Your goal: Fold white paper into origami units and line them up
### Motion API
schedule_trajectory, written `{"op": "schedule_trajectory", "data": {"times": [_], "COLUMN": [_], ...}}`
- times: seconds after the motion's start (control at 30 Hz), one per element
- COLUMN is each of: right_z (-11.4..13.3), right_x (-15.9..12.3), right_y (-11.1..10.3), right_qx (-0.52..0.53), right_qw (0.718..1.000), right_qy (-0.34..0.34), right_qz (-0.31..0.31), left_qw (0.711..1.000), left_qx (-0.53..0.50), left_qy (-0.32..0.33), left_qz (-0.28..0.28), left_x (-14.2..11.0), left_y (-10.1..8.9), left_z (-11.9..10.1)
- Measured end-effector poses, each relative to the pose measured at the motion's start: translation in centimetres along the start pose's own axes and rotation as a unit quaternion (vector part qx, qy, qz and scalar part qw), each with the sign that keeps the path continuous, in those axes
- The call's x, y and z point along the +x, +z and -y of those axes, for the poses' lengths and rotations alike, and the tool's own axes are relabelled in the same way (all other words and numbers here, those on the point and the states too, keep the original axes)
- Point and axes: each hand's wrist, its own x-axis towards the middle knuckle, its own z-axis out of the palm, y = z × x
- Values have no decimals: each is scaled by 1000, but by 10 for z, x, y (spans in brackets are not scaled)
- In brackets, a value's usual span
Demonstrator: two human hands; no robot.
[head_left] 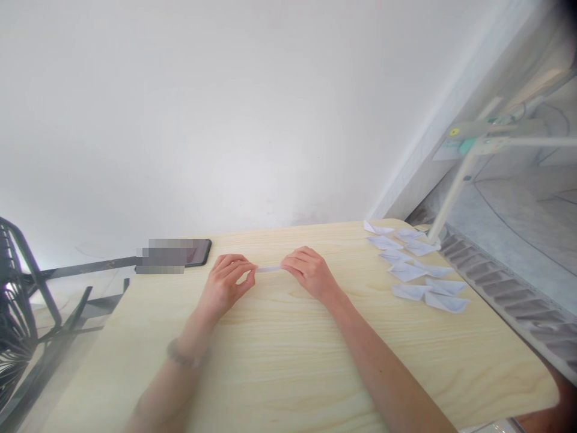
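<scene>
A narrow folded piece of white paper (268, 269) spans the gap between my hands, just above the wooden table (270, 361). My left hand (228, 281) pinches its left end between thumb and fingertips. At the other end, my right hand (310, 272) is closed on the paper, and its fingers cover that end. Several folded white paper boats (408, 272) stand in two rough rows on the table's right side, apart from both hands.
A phone (198, 252) lies at the table's back left, partly blurred out. Beyond the left edge stands a dark metal-framed chair (27, 288). A white wall (270, 120) rises behind the table. To the right are a pale metal pole (455, 186) and pleated grey fabric (505, 294).
</scene>
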Motion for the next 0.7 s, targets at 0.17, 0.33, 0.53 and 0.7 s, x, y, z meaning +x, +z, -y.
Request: {"op": "schedule_trajectory", "data": {"times": [0.17, 0.33, 0.53, 0.7], "right_z": [-3, 4, 12, 6], "right_x": [-2, 1, 2, -1], "right_y": [-2, 3, 7, 9], "right_qx": [-6, -6, 26, 11], "right_qw": [999, 1000, 1000, 998], "right_qy": [24, -4, -11, 46], "right_qz": [-24, -22, -9, -50], "left_qw": [999, 992, 995, 997], "left_qx": [-10, -72, -69, -68], "left_qy": [-45, -71, -17, -8], "left_qz": [-19, 73, 68, 28], "left_x": [-1, 3, 3, -1], "left_y": [0, 0, 7, 8], "left_z": [-1, -16, -17, -8]}}
